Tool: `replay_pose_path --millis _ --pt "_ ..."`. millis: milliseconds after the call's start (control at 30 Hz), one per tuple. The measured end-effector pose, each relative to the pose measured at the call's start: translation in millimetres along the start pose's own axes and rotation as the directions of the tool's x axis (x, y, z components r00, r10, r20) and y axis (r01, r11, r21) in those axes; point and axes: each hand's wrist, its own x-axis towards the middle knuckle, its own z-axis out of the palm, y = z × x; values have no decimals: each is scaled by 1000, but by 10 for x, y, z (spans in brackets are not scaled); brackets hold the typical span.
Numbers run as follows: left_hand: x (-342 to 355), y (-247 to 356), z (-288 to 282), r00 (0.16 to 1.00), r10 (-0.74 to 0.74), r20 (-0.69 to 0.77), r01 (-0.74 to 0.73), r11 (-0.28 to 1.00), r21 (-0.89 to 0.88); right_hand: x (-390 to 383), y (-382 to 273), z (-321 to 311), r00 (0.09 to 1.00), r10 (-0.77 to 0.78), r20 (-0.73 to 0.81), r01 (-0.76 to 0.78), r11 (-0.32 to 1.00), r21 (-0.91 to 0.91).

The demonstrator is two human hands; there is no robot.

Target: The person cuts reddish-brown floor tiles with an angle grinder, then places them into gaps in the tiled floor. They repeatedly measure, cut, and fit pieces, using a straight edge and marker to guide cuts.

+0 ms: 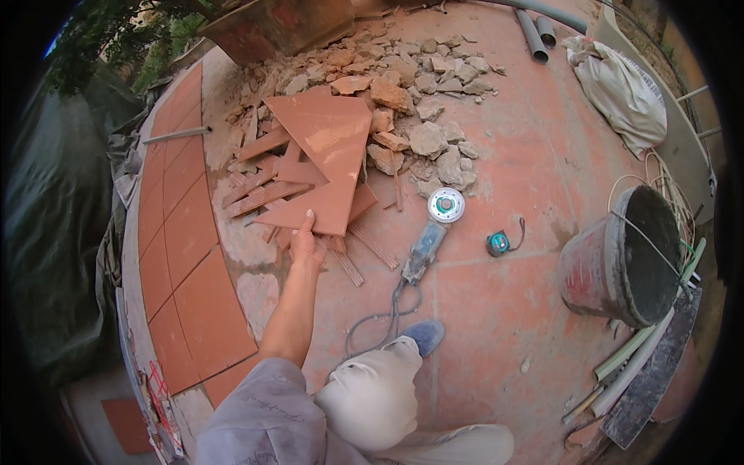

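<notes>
My left hand grips the near edge of a terracotta floor tile, thumb on top and the other fingers hidden beneath. A wedge-shaped notch is cut into the tile's left side. Under and beside it lie cut tile strips and offcuts. To the right of the hand, an angle grinder rests on the floor, its disc facing up and its cord looped near my blue shoe. A teal tape measure lies farther right. My right hand is out of view.
Broken stone rubble is heaped beyond the tile. Laid tiles run along the left, with a metal bar across them. On the right stand a mortar-stained bucket and a white sack. Grey pipes lie at the back.
</notes>
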Motion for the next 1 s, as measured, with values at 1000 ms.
replay_pose_path --millis 1000 --pt "42 930 1102 993 76 87 -66 992 -111 -253 258 152 999 5 -49 -5 1000 -18"
